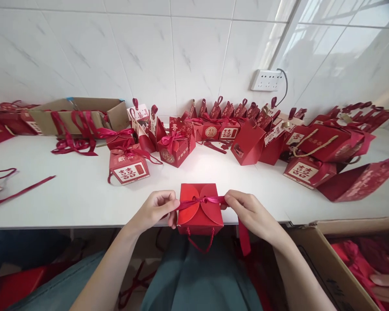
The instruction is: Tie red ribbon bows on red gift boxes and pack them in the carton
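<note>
A red gift box (199, 218) with rounded, petal-like top flaps sits at the table's front edge, its twisted cord handle (201, 248) hanging toward me. Across its top runs a dark pink ribbon (210, 199), crossed or knotted at the middle. My left hand (158, 207) pinches one end of the ribbon at the box's left side. On the right side, my right hand (246, 209) pinches the other end, and a loose tail of ribbon hangs below it. Both stretches of ribbon look taut.
Finished-looking red boxes (129, 166) line the white table (194, 177) toward the tiled wall. An open cardboard box (81, 106) draped with ribbons stands back left. Another carton (317, 255) at lower right holds red items, with another person's hand (387, 280) in it.
</note>
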`<action>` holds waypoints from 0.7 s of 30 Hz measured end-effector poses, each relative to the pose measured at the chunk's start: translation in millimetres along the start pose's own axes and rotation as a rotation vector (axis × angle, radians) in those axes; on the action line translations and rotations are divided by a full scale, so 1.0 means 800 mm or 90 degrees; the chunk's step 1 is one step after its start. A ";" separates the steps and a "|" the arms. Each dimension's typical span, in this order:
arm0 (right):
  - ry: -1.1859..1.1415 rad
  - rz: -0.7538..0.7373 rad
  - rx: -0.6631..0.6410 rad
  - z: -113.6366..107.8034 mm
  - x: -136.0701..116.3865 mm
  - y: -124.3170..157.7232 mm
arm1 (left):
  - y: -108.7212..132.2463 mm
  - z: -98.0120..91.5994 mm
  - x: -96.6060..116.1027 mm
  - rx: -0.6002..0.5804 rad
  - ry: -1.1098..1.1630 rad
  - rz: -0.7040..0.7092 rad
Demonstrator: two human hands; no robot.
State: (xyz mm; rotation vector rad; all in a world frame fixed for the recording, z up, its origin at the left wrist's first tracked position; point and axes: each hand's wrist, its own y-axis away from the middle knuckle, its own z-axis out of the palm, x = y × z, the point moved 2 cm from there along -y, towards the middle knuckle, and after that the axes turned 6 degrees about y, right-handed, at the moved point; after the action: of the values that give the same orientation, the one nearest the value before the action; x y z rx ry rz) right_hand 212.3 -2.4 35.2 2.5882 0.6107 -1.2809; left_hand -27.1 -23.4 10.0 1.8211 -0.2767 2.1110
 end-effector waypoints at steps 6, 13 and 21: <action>-0.124 0.025 -0.009 0.008 0.020 -0.009 | -0.001 0.000 -0.010 -0.036 0.049 0.023; -0.218 0.035 -0.020 0.014 0.033 -0.004 | -0.003 -0.005 -0.027 -0.027 0.066 0.040; -0.214 0.064 -0.044 0.020 0.047 -0.006 | -0.007 -0.005 -0.027 -0.025 0.032 0.053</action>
State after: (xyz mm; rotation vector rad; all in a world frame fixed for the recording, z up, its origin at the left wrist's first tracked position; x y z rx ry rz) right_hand 219.5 6.9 -4.2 2.2439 0.4463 -1.5812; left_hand -26.2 -19.8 -12.7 1.7599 -0.3850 2.1884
